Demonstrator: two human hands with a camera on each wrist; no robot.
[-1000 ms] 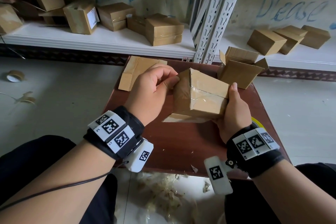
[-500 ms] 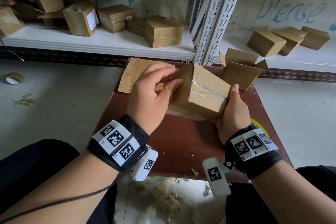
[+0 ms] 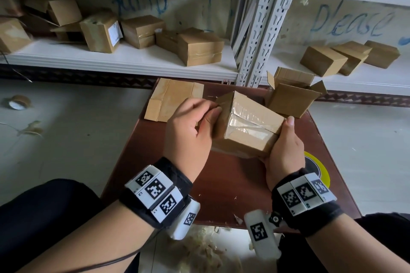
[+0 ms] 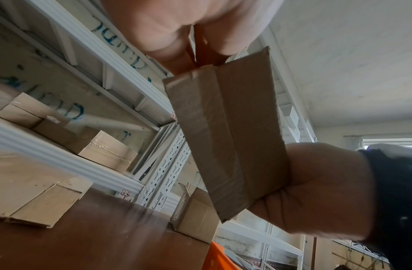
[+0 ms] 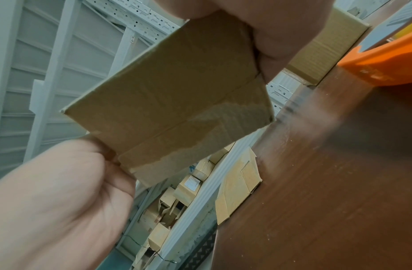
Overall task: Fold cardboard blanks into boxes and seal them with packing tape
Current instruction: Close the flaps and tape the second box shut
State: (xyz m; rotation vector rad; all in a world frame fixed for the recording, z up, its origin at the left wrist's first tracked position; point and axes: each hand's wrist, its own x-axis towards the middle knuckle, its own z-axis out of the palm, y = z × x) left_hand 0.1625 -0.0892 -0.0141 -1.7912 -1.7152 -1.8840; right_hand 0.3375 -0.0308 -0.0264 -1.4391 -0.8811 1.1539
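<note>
Currently I log: taped box [image 3: 248,126] aloft between hands | left hand [image 3: 188,133] pinches its edge | right hand [image 3: 286,150] grips its end

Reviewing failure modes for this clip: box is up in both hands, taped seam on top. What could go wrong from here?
1. The taped box is held clear of the brown table, with the left hand at one end and the right hand at the other. A slipping grip could drop it.
2. The tape looks wrinkled over the seam; it may lift unless pressed flat.
3. The open box sits close behind; turning the held box might knock it.
</note>
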